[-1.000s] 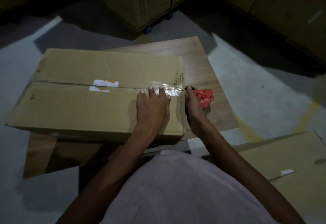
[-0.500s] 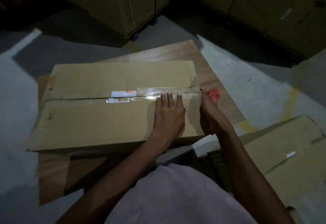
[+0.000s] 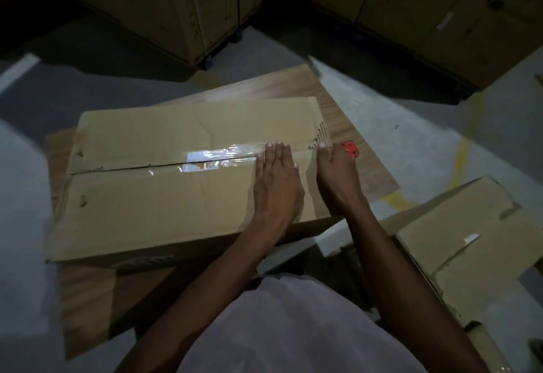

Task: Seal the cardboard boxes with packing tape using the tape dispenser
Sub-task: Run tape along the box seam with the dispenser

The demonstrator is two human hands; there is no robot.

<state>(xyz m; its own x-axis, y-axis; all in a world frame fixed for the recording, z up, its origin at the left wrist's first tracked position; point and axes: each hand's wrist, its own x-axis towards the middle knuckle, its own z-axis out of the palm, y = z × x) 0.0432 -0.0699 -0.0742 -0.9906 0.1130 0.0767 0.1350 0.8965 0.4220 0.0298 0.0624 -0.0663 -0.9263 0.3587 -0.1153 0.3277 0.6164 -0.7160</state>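
Note:
A long cardboard box (image 3: 164,196) lies on a wooden board. Clear packing tape (image 3: 226,155) covers the right part of its centre seam. My left hand (image 3: 277,184) lies flat on the box top, fingers straight, fingertips on the tape near the right end. My right hand (image 3: 338,178) is at the box's right edge and grips the red tape dispenser (image 3: 351,149), of which only a small red part shows past the fingers.
The wooden board (image 3: 346,114) sits on a grey floor. Another cardboard box (image 3: 464,243) lies at my right. Stacks of large cartons (image 3: 176,5) stand at the back, and more cartons (image 3: 426,11) at the back right. A pale garment fills the bottom centre.
The tape now reaches further left along the seam, over the white label. My right hand stays at the right edge, hiding more of the dispenser. The view has shifted closer.

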